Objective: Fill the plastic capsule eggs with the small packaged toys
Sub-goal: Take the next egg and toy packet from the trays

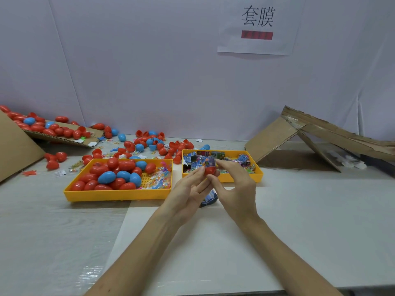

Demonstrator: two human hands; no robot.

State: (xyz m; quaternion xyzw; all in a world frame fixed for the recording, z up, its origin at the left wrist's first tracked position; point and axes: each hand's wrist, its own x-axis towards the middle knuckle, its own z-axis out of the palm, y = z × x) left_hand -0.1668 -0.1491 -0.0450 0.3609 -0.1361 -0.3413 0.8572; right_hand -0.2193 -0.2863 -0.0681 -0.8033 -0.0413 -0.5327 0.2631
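Head view: the left hand [188, 189], palm up, holds a red egg [210, 171] at its fingertips, with the thumb against the egg's side. The right hand [236, 182] pinches the same egg between thumb and forefinger, and its other fingers are loosely curled. A packet [208, 161] sticks out of the egg's top. The egg is raised over the near edge of the right tray [241, 178], which is full of packets. The left tray [117, 195] holds red and blue eggs. Loose eggs [149, 144] lie far left beside cardboard [17, 146].
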